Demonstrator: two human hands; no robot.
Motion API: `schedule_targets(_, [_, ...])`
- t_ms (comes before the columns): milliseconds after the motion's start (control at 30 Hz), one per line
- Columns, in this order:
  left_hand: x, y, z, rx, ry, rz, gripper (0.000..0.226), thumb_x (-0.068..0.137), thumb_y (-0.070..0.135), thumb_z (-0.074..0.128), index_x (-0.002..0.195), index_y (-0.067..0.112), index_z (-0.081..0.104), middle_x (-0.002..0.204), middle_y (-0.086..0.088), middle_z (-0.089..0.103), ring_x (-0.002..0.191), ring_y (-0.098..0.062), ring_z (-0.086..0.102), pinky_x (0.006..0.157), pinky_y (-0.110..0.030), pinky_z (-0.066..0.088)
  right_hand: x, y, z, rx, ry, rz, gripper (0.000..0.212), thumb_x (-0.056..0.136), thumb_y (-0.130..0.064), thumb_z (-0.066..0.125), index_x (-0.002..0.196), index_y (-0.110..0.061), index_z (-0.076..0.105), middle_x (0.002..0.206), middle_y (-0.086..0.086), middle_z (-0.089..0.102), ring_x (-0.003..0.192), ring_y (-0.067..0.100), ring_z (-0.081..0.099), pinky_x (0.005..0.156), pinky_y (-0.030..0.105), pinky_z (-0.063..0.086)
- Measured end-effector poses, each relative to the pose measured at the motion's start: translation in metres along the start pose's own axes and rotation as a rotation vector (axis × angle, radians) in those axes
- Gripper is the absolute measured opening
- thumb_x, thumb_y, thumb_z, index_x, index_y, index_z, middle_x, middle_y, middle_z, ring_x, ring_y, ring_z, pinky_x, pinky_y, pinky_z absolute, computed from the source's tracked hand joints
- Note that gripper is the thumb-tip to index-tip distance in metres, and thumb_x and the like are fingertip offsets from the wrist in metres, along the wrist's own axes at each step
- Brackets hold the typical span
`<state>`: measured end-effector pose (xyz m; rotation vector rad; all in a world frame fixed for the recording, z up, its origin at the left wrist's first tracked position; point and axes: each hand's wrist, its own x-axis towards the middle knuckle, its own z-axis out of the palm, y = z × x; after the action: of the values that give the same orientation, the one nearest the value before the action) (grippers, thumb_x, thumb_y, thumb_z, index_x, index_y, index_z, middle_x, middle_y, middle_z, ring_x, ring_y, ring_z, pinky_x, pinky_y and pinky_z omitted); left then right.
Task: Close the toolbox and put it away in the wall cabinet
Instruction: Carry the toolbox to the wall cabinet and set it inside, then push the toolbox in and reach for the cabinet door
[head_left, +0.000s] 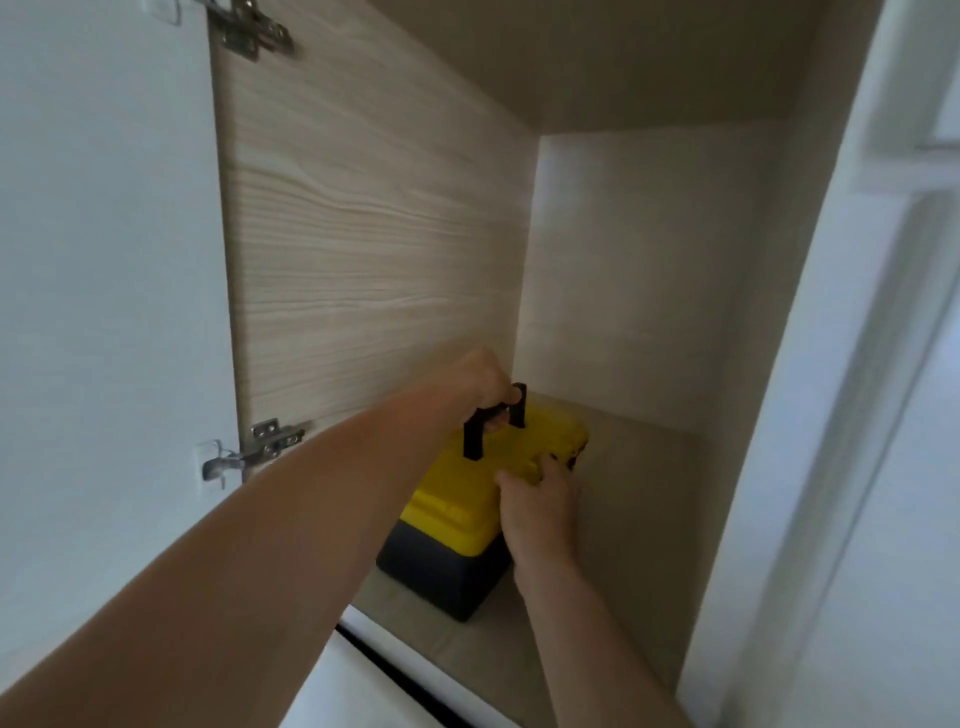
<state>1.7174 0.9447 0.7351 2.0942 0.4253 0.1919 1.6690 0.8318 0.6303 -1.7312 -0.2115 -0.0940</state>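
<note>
The left forearm (249, 545), nearest the camera, stretches from the lower left into the open wall cabinet (374, 234). Its left hand (485, 387) is clenched around the black handle (493, 423) on top of the toolbox (457, 525). The toolbox, with its yellow lid down over a dark base, sits on the cabinet floor (639, 519) against the left wall. The right hand (540, 499) grips the lid's right edge. Two metal hinges (260, 449) show on the left.

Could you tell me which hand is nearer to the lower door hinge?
Left. The left hand grips the toolbox handle, on the side toward the hinge; the right hand presses the lid's right edge, further from it.
</note>
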Motion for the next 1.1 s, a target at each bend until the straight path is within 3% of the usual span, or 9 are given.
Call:
schedule_targets(100, [0.0,-0.009,-0.01,0.049,0.012,0.114,0.029,0.086,0.011,0.068,0.105,-0.011,0.063,0.085,-0.023,0.068,0.068,-0.033,0.065,0.077,-0.046,0.059,-0.001,0.0,0.002,-0.015,-0.01,-0.018,0.064,0.087,-0.027,0.055,0.146,-0.021,0.031,0.155,0.003,0.026,0.131,0.027,0.039,0.101,0.045,0.038])
schedule_targets(267, [-0.021,-0.043,-0.027,0.377,0.08,0.321,0.037,0.089,0.027,0.063,0.124,0.013,0.065,0.115,-0.009,0.07,0.097,-0.023,0.064,0.084,-0.034,0.051,-0.002,-0.001,-0.001,-0.062,-0.049,-0.03,0.063,0.092,-0.031,0.049,0.149,-0.024,0.023,0.159,-0.001,0.015,0.137,0.027,0.03,0.101,0.042,0.035])
schedule_targets(367, [-0.028,-0.064,-0.034,0.464,0.035,0.261,0.035,0.096,0.03,0.051,0.12,0.01,0.067,0.102,-0.01,0.07,0.097,-0.027,0.063,0.083,-0.037,0.049,-0.003,-0.002,-0.001,-0.092,-0.064,-0.031,0.062,0.094,-0.032,0.048,0.15,-0.024,0.021,0.16,0.0,0.013,0.14,0.027,0.026,0.105,0.044,0.033])
schedule_targets(467, [-0.028,-0.074,-0.037,0.429,-0.004,0.223,0.036,0.098,0.029,0.047,0.124,0.013,0.066,0.117,-0.013,0.068,0.106,-0.029,0.061,0.088,-0.037,0.047,-0.002,-0.001,0.0,-0.108,-0.057,-0.031,0.063,0.095,-0.031,0.047,0.15,-0.023,0.019,0.161,0.0,0.011,0.141,0.028,0.023,0.107,0.045,0.031])
schedule_targets(600, [-0.034,-0.075,-0.039,0.439,-0.015,0.23,0.039,0.099,0.032,0.042,0.122,0.012,0.066,0.106,-0.012,0.068,0.096,-0.027,0.061,0.077,-0.032,0.043,-0.002,0.0,0.003,-0.143,-0.04,-0.035,0.062,0.095,-0.034,0.045,0.15,-0.025,0.018,0.161,0.0,0.01,0.141,0.029,0.024,0.106,0.046,0.032])
schedule_targets(767, [-0.081,-0.1,-0.063,0.345,0.067,0.202,0.049,0.099,0.038,0.041,0.142,0.014,0.047,0.146,-0.009,0.051,0.13,-0.027,0.048,0.104,-0.032,0.037,-0.006,-0.011,0.0,-0.182,-0.052,0.004,0.06,0.097,-0.029,0.043,0.151,-0.017,0.019,0.16,0.007,0.014,0.139,0.034,0.028,0.107,0.05,0.032])
schedule_targets(867, [-0.131,-0.121,-0.093,0.194,0.154,0.131,0.049,0.096,0.033,0.052,0.14,0.01,0.049,0.147,-0.008,0.048,0.133,-0.023,0.046,0.1,-0.023,0.034,-0.028,-0.027,-0.002,-0.321,0.018,-0.146,0.057,0.097,-0.031,0.045,0.147,-0.008,0.028,0.156,0.015,0.022,0.132,0.037,0.037,0.102,0.048,0.038])
schedule_targets(967, [-0.198,-0.148,-0.124,0.148,0.311,0.104,0.043,0.094,0.031,0.056,0.132,0.011,0.058,0.138,-0.006,0.058,0.124,-0.02,0.054,0.096,-0.02,0.037,-0.065,-0.042,0.001,-0.332,0.063,-0.481,0.05,0.095,-0.032,0.048,0.139,-0.01,0.043,0.148,0.014,0.036,0.13,0.032,0.041,0.1,0.047,0.039])
schedule_targets(1100, [-0.311,-0.195,-0.158,0.167,0.585,-0.073,0.038,0.093,0.03,0.058,0.127,0.015,0.061,0.12,-0.007,0.064,0.093,-0.016,0.059,0.078,-0.022,0.043,-0.125,-0.057,0.025,-0.272,-0.162,-0.685,0.043,0.093,-0.025,0.053,0.133,-0.009,0.049,0.139,0.014,0.043,0.121,0.031,0.047,0.096,0.042,0.041])
